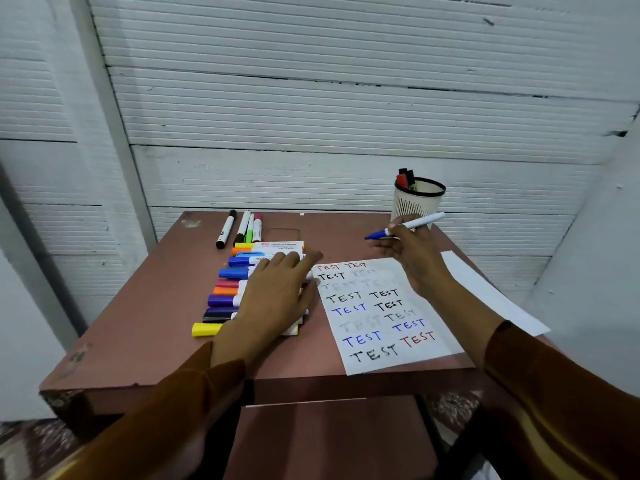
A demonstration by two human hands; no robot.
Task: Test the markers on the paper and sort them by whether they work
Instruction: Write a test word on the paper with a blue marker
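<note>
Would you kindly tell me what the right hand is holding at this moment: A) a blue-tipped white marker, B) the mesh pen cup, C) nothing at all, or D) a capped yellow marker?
A: the right hand has its grip on a white marker with a blue tip, held above the table beyond the test paper.
</note>
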